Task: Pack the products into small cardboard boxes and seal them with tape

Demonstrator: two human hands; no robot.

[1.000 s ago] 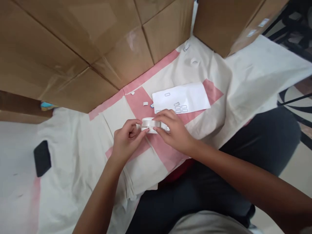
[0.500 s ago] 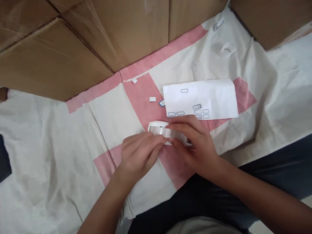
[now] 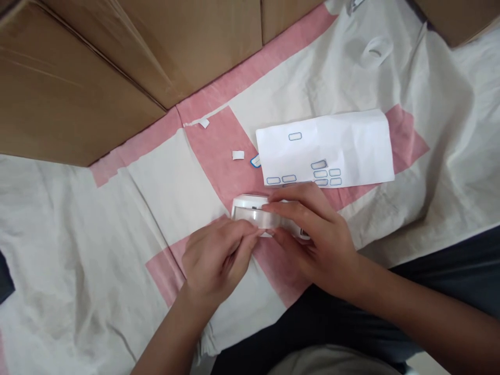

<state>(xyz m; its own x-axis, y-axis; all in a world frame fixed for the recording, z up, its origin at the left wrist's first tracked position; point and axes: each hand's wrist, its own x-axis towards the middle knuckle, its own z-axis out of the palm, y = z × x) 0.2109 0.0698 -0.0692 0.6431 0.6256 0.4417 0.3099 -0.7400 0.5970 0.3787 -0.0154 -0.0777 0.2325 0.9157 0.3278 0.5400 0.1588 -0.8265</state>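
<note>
A small white device (image 3: 250, 208) with a clear strip along its side lies on the pink and cream cloth (image 3: 136, 208). My right hand (image 3: 312, 234) is wrapped round its right half, thumb underneath and fingers over the top. My left hand (image 3: 216, 255) is closed, its fingertips pinched at the lower edge of the device's clear strip. Just beyond the hands lies a white paper sheet (image 3: 351, 146) with several small blue-edged labels (image 3: 322, 173) stuck on it.
Large brown cardboard boxes (image 3: 117, 62) stand along the far side. Small white label scraps (image 3: 238, 154) and a loose blue-edged label (image 3: 255, 161) lie on the pink stripe. A curled white strip (image 3: 375, 48) rests at the far right. My dark trouser leg (image 3: 429, 276) is at the right.
The view has shifted closer and leftward, so the black object at the left has almost left the picture. My left fingers have moved from the device's end to its lower edge; my right hand keeps hold.
</note>
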